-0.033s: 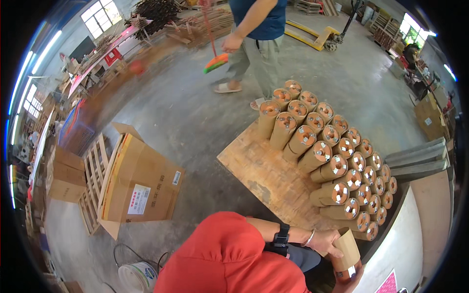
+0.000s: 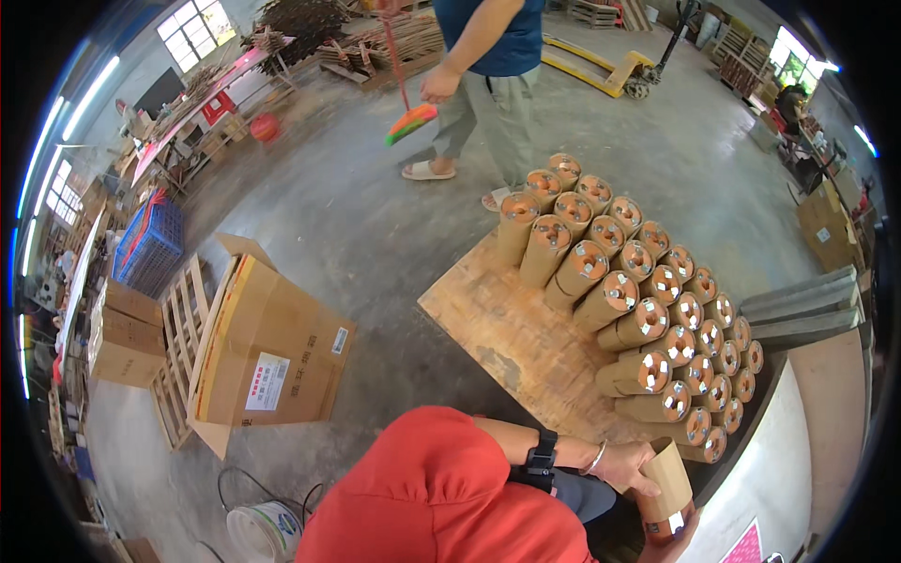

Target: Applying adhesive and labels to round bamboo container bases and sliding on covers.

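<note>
- Your left hand (image 2: 631,465) is bent around the left side of the brown paper sleeve (image 2: 670,477), fingers curled onto the paper near its upper rim.
- Your right hand (image 2: 689,531) lies along the lower right side of the same piece; most of it is hidden, so you cannot tell from this view how tightly it closes.
- The sleeve sits around an orange roll (image 2: 659,533), whose lower part shows below the paper beside a small white label (image 2: 676,522). The piece is at the lower right, near the closest corner of the group of wrapped rolls (image 2: 648,373) on the wooden board (image 2: 479,310), and just left of a pale panel (image 2: 771,460).
- Expect the roll to be fairly heavy and firm, judging by its solid look; let your right hand carry the weight low down.
- Treat the sleeve as light and stiff but easily creased: the rim will probably dent if you squeeze it hard.
- The orange surface looks smooth, so the paper may slide on it. Do not trust a hold on the sleeve alone; grip through to the roll, with your fingers spread around its side.
- Keep your fingertips off the label's edges, which could lift.
</note>
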Demonstrator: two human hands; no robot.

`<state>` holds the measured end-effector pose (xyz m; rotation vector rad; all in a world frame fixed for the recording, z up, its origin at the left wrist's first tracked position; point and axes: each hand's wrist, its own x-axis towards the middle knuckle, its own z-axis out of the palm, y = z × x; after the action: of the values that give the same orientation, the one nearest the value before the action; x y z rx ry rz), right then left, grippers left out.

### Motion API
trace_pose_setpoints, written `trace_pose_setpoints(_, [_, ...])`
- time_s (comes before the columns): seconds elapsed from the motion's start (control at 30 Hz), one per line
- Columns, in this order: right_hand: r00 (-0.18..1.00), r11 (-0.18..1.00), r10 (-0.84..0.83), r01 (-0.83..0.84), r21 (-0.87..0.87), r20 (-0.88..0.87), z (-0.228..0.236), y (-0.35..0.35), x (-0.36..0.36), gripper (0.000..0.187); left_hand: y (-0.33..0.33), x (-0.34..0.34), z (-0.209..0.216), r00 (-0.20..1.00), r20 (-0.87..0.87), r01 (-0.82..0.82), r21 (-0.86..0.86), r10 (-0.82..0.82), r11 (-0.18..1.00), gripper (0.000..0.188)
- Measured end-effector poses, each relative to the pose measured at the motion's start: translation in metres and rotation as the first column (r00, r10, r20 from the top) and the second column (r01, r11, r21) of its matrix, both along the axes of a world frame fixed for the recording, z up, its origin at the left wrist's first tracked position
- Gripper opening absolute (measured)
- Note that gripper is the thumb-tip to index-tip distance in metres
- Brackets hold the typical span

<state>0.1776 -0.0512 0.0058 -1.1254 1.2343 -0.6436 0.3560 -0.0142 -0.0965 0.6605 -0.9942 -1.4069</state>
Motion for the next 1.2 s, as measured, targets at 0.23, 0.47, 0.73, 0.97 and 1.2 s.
trace_pose_setpoints(0.23, [0.976,0.973,-0.212,0.205,0.109,0.057,-0.036,-0.025,-0.03,0.058,0.005,-0.014,0.019,0.966,0.189,-0.173,-0.022,0.174,0.985,0.038])
trace_pose_setpoints(0.47, [0.975,0.971,-0.222,0.22,0.095,0.007,-0.039,-0.029,-0.038,0.056,0.0,-0.04,0.018,0.91,0.32,-0.265,-0.042,0.264,0.963,0.04])
trace_pose_setpoints(0.73, [0.964,0.96,-0.266,0.265,0.094,0.0,-0.049,-0.031,-0.054,0.048,0.003,-0.03,0.013,0.954,0.289,-0.09,0.039,0.075,0.995,0.043])
trace_pose_setpoints(0.97, [0.977,0.967,-0.209,0.213,-0.139,0.048,-0.046,-0.019,-0.049,0.045,-0.005,-0.014,0.0,0.993,0.101,-0.094,0.282,0.067,0.955,0.043])
trace_pose_setpoints(1.2, [0.993,0.969,-0.118,0.116,-0.219,0.0,-0.048,-0.009,-0.051,0.051,-0.015,-0.019,-0.001,0.998,-0.056,0.001,0.424,0.025,0.906,0.047])
